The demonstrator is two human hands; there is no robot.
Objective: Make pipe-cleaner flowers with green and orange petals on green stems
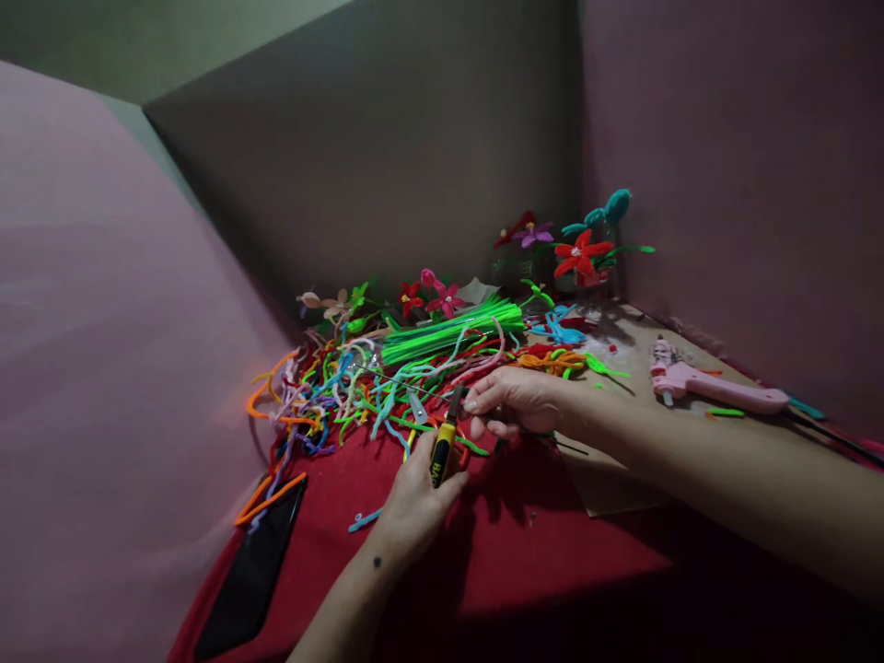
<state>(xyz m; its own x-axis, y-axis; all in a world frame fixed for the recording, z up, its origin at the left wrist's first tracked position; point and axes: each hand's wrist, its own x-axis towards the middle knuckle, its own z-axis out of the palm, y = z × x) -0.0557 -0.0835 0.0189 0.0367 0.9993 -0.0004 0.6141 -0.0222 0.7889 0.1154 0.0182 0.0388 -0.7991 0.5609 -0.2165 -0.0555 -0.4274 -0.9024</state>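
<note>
My left hand is closed around the yellow and black handles of a small pair of pliers, whose jaws point up toward my right hand. Just to the right, my right hand pinches a thin dark wire that runs off to the left over a heap of loose pipe cleaners in many colours. Both hands work over a red cloth covering the table.
A bundle of bright green pipe cleaners lies behind the heap. Finished pipe-cleaner flowers stand at the back right, more lie at back centre. A pink glue gun rests on cardboard at right. A black phone lies front left. Pink boards wall the sides.
</note>
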